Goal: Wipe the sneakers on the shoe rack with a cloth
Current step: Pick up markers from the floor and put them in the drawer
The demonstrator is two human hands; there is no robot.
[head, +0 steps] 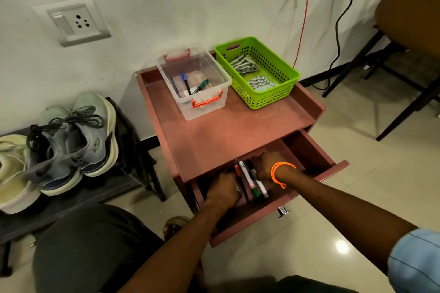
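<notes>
A pair of grey sneakers (71, 140) with dark laces stands on the black shoe rack (71, 200) at the left, beside a cream sneaker (13, 171). Striped cloths (245, 65) lie folded in a green basket (273, 93) on the red side table (214, 131). Both my hands reach into the table's open drawer (316, 169). My left hand (222, 189) is curled among the markers (252, 182) at the drawer's left. My right hand (267, 165), with an orange wristband, reaches deep under the tabletop; its fingers are hidden.
A clear plastic box (195, 83) with pens stands on the table next to the basket. A chair's black legs (392, 93) and two cables (338, 38) are at the right. My knee (95, 245) is low in front of the rack.
</notes>
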